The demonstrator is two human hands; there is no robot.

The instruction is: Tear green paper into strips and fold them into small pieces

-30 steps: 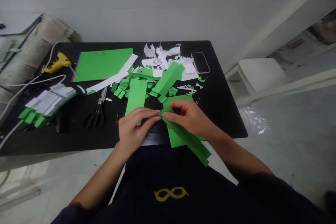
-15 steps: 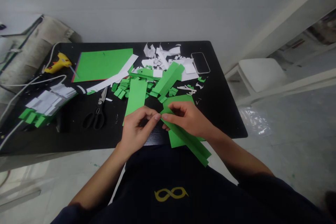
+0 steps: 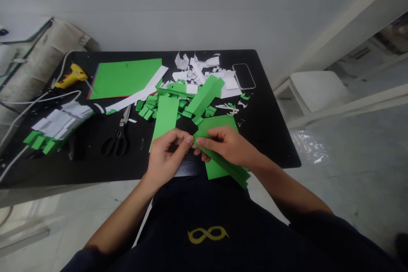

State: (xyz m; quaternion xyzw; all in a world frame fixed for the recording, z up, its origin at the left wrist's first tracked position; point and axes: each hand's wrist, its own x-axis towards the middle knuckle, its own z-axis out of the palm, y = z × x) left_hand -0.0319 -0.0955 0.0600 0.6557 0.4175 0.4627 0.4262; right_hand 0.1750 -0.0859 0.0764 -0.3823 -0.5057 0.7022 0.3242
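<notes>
Between my two hands is a long green paper strip (image 3: pixel 228 165) with a lengthwise fold, slanting down to the right over the table's front edge. My right hand (image 3: pixel 231 144) is closed on its upper end, thumb on top and fingers curled beneath. The thumb and forefinger of my left hand (image 3: pixel 168 151) pinch the strip's tip. A flat green sheet (image 3: pixel 216 173) lies under my right hand. Beside my left hand is a wide green strip (image 3: pixel 165 114). Small folded green pieces (image 3: pixel 149 106) and more folded green strips (image 3: pixel 204 95) are piled beyond my hands.
Black-handled scissors (image 3: pixel 118 138) lie left of my hands. Further left are a stack of white and green paper pieces (image 3: pixel 63 121) and a yellow glue gun (image 3: pixel 72 76) with its cord. White scraps (image 3: pixel 194 68) and a phone (image 3: pixel 244 76) lie at the back of the black table (image 3: pixel 267 136).
The lower end of the folded strip has swung up and left, and its fold looks narrower. Fingers of my right hand now show more beneath the strip. My left hand has barely moved.
</notes>
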